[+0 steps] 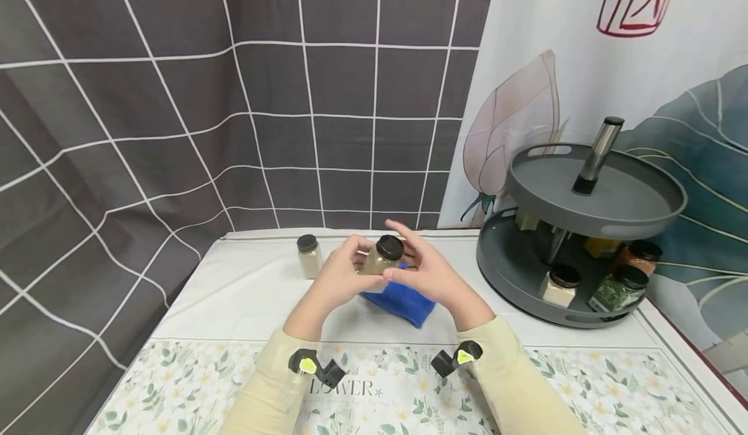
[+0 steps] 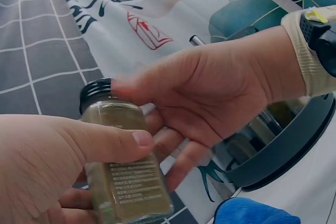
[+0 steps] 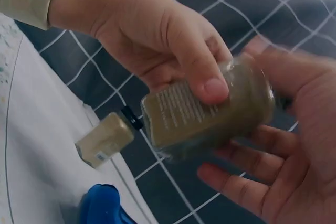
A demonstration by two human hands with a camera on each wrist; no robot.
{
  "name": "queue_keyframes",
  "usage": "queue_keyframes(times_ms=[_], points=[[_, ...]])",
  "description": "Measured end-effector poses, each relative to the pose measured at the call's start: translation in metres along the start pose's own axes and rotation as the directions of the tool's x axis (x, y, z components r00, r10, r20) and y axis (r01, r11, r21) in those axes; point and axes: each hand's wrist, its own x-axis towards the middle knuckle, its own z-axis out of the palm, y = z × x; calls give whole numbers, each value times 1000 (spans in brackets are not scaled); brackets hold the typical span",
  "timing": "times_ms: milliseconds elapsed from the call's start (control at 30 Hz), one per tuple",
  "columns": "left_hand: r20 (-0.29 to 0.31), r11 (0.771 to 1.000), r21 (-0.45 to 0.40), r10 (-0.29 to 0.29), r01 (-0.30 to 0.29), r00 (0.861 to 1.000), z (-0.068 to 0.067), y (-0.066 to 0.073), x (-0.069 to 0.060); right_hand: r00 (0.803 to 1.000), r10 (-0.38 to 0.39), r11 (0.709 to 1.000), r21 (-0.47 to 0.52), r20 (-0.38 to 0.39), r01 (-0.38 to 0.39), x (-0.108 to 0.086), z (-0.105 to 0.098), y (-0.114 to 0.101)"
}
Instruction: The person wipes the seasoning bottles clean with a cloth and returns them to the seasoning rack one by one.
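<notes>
My left hand [image 1: 339,271] grips a clear jar [image 2: 131,182] of brownish-green powder, with its thumb across the printed label. The jar has a black lid [image 1: 389,247] and is held above the table, tilted. Beside the lid, my right hand [image 1: 431,269] has its thumb against or very near the jar's neck. Its other fingers are spread loosely around the far side, and the thumb is blurred in both wrist views. Below the hands lies a folded blue cloth [image 1: 403,303]. Another black-lidded jar [image 1: 310,260] of pale powder stands left of my left hand.
At the right, a two-tier grey turntable rack [image 1: 596,191] holds several jars on its lower tier, among them a green-filled jar [image 1: 619,289] and a pale one [image 1: 560,285]. A floral mat [image 1: 374,402] covers the table's front. A dark gridded curtain [image 1: 350,130] hangs behind.
</notes>
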Motion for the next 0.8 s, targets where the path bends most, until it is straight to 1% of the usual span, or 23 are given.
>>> queue_keyframes(times_ms=[33,100,167,200,233,267,300,333,367,400,433,467,500,533,567,600,633,667,700,733,767,800], points=[[20,1000,1,1,-1,1000,1,0,0,1000,2,999,-44,-10,-3,0,1,-2],[37,1000,-3,6,-6,999,2,0,1,999,10,992,-123,-42,-15,-1,1,-5],[33,1000,-5,28,-28,999,1,0,1,997,12,988,-154,-78,-24,-1,0,-7],[16,999,-5,42,-42,999,0,-1,1,995,10,985,-169,-102,-27,-2,-2,-8],[-13,997,-9,75,-75,997,-1,-2,1,991,3,981,-190,-133,-28,-3,-5,-9],[-52,995,-19,102,-103,993,-5,1,0,986,-2,976,-214,-168,-34,-3,-9,-9],[-105,990,-32,132,-136,986,-9,0,1,977,-18,968,-249,-213,-36,-5,-13,-10],[-177,984,-53,160,-172,971,-14,-3,1,963,-39,950,-307,-265,-46,-5,-18,-10],[-263,974,-72,188,-214,946,-20,-5,1,943,-61,928,-366,-326,-67,-7,-24,-10],[-358,963,-89,207,-254,910,-27,-7,1,918,-80,895,-433,-388,-105,-8,-29,-10],[-454,948,-94,230,-303,861,-34,-11,1,889,-99,856,-494,-446,-152,-9,-36,-9],[-547,938,-94,232,-335,804,-41,-16,1,857,-118,812,-545,-501,-207,-11,-42,-8],[-634,926,-84,235,-367,737,-49,-27,3,821,-142,763,-589,-553,-265,-13,-48,-7],[-709,918,-77,224,-389,668,-56,-34,3,785,-158,718,-616,-598,-324,-15,-54,-5],[-769,915,-70,204,-398,605,-63,-42,3,753,-166,685,-624,-637,-376,-17,-59,-4],[-816,914,-76,173,-399,552,-69,-52,2,724,-172,653,-627,-668,-424,-19,-65,-1],[-851,912,-83,144,-401,505,-74,-63,2,698,-173,633,-621,-695,-462,-21,-70,2],[-874,911,-110,102,-398,474,-79,-73,1,673,-168,615,-610,-720,-499,-23,-74,4],[-887,908,-143,58,-393,457,-82,-84,0,653,-160,602,-597,-740,-530,-24,-78,8],[-893,910,-179,9,-375,449,-84,-93,-2,637,-143,591,-582,-758,-559,-26,-82,11],[-889,913,-214,-35,-347,457,-85,-102,-4,623,-118,581,-563,-773,-588,-29,-86,14],[-878,917,-246,-74,-314,473,-85,-110,-6,613,-89,571,-544,-785,-615,-31,-89,18]])
